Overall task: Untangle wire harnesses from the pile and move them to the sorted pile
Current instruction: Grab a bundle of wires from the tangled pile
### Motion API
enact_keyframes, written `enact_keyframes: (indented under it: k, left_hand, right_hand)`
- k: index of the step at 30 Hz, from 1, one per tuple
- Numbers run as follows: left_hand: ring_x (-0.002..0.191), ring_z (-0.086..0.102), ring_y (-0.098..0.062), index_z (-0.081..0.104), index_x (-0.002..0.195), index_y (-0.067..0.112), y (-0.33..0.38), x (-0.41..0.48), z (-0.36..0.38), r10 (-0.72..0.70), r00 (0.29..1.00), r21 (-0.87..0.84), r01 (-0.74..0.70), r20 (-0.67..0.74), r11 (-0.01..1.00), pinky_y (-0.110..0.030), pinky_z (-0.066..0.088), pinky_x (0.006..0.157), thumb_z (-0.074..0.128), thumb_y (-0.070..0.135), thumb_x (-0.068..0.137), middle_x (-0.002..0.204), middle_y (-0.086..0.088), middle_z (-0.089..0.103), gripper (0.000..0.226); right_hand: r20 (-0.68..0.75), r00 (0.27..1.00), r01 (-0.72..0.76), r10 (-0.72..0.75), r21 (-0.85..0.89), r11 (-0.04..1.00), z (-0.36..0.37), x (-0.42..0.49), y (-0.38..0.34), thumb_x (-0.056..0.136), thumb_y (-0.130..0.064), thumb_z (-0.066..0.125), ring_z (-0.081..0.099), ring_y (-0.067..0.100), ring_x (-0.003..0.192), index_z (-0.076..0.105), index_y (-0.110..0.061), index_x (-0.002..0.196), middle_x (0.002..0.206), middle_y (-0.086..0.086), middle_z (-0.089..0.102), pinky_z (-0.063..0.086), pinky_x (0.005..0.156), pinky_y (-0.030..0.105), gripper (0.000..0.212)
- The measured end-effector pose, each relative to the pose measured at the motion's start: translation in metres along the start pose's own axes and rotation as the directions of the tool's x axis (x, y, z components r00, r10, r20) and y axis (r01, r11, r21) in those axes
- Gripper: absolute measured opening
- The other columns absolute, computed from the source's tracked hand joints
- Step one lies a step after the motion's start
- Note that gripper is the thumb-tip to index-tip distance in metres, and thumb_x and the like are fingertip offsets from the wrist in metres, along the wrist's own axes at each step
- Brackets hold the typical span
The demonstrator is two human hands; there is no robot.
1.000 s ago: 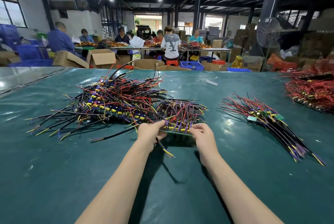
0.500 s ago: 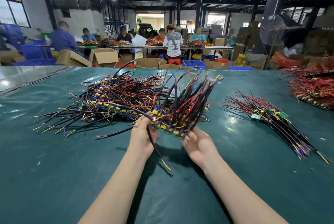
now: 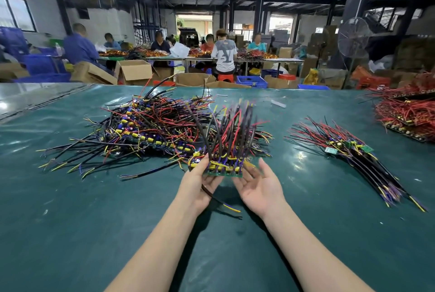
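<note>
Big workshop, dark steel beams overhead, and along the back a row of people (image 3: 223, 54) sit at long tables among cardboard boxes (image 3: 135, 71) and blue crates (image 3: 251, 81). A standing fan (image 3: 353, 37) is off to the right. Up front, a green tabletop (image 3: 94, 221) fills the view.

Centre stage is the harness (image 3: 230, 136), lifted clear of the tabletop with its black, red and purple wires fanning upward, a little blurred. At its base is a green circuit board (image 3: 223, 172) lined with yellow parts. The left hand (image 3: 200, 185) has it, gripping the board's left end with the fingers curled under it. A loose black cable (image 3: 219, 200) with a yellow tip trails down from beneath that hand towards the tabletop.

The right hand (image 3: 259, 185) is palm up with the fingers spread wide, and nothing is clasped in it. Its fingertips sit right by the board's right end, but they're blurred, so contact with the board can't be called either way.

Just behind and left of the held harness sprawls the tangled pile (image 3: 146, 131), with wires spilling every way across the tabletop. The harness's wire tips rise in front of the pile's right edge. Well apart on the right lies the sorted pile (image 3: 353, 152), its wires combed in one direction. Beyond it, at the far right edge, sits a red wire heap (image 3: 407, 112).
</note>
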State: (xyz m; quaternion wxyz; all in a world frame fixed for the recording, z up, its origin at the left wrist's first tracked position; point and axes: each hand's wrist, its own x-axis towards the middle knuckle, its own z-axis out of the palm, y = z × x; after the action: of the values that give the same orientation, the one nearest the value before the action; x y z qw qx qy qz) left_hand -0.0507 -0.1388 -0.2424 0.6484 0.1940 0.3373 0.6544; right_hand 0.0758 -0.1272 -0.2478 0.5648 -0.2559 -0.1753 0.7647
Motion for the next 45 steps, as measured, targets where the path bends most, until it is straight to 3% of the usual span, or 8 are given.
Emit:
enact_keyframes:
  k: [2,6,12,15,22,30,41,45]
  left_hand:
    - [0.048,0.065,-0.009,0.059,0.08,0.011,0.001,0.001,0.0,0.038,0.999,-0.036,-0.039,-0.017,0.999,-0.021,0.053,0.044,0.049,0.01,0.093,0.055,-0.001,0.068,0.017]
    - [0.054,0.068,-0.01,0.062,0.082,0.005,0.003,0.002,-0.004,0.054,0.998,-0.04,-0.055,-0.027,0.998,-0.019,0.054,0.049,0.055,0.003,0.088,0.062,-0.004,0.07,0.009]
    - [0.05,0.067,-0.015,0.07,0.056,0.006,0.004,0.002,-0.006,0.02,0.998,-0.123,-0.026,-0.055,0.992,-0.024,0.055,0.046,0.049,0.006,0.091,0.057,-0.008,0.069,0.041]
    - [0.054,0.068,-0.012,0.064,0.073,0.008,0.002,-0.001,-0.005,0.039,0.999,-0.009,-0.04,-0.023,0.999,-0.022,0.055,0.048,0.051,0.005,0.091,0.061,-0.004,0.07,0.022]
    - [0.055,0.068,-0.012,0.065,0.076,0.011,0.002,-0.006,-0.003,0.069,0.997,0.172,-0.076,0.047,0.982,-0.02,0.053,0.048,0.057,0.005,0.085,0.063,-0.002,0.071,0.014]
    - [0.059,0.069,-0.01,0.066,0.082,0.007,-0.001,-0.007,-0.002,0.076,0.995,0.205,-0.089,0.07,0.975,-0.018,0.052,0.049,0.058,0.005,0.086,0.066,-0.002,0.072,0.009]
    - [0.053,0.067,-0.01,0.072,0.053,0.009,-0.008,-0.006,0.005,-0.005,0.999,0.055,0.003,0.053,0.998,-0.017,0.051,0.047,0.057,0.006,0.086,0.06,-0.004,0.07,0.036]
    - [0.056,0.068,-0.012,0.071,0.067,0.009,-0.008,-0.01,0.01,-0.054,0.995,0.079,0.047,0.084,0.996,-0.019,0.053,0.049,0.057,0.01,0.087,0.064,-0.006,0.071,0.025]
  right_hand:
    - [0.054,0.999,-0.012,0.007,0.092,0.996,0.001,-0.004,-0.001,0.075,-0.013,0.049,0.064,0.025,0.07,0.057,-0.001,0.079,0.068,0.014,0.068,0.045,0.068,0.034,0.015]
    - [0.27,0.963,-0.042,0.012,0.108,0.993,0.003,-0.013,0.0,0.035,-0.011,0.077,0.061,0.033,0.087,0.066,0.001,0.08,0.088,0.016,0.068,0.044,0.085,0.044,0.048]
    - [0.18,0.968,0.238,-0.174,-0.437,0.867,0.007,-0.007,0.001,0.088,0.006,0.044,0.065,0.012,0.057,0.057,-0.014,0.091,0.067,-0.003,0.069,0.055,0.061,0.023,0.023]
    - [0.137,0.959,0.279,-0.246,-0.587,0.76,0.008,-0.009,0.002,0.093,-0.007,0.049,0.06,0.009,0.044,0.056,-0.012,0.081,0.063,-0.003,0.065,0.05,0.046,0.02,0.015]
    - [0.196,0.979,0.146,-0.051,-0.51,0.848,0.006,-0.012,-0.003,0.092,-0.007,0.046,0.063,0.012,0.05,0.061,-0.009,0.081,0.063,-0.001,0.069,0.055,0.05,0.025,0.019]
    - [0.206,0.968,0.236,-0.145,-0.534,0.812,0.008,-0.012,-0.004,0.091,0.002,0.044,0.056,0.009,0.042,0.061,-0.004,0.075,0.056,-0.001,0.066,0.05,0.043,0.021,0.024]
    - [0.209,0.961,0.263,-0.181,-0.486,0.833,0.005,-0.01,-0.006,0.09,0.005,0.04,0.056,0.009,0.04,0.07,-0.008,0.064,0.057,0.001,0.068,0.049,0.041,0.02,0.042]
    - [0.194,0.957,0.286,-0.215,-0.499,0.818,0.004,-0.01,-0.006,0.09,0.004,0.04,0.054,0.007,0.039,0.065,-0.006,0.071,0.057,-0.001,0.067,0.047,0.039,0.018,0.033]
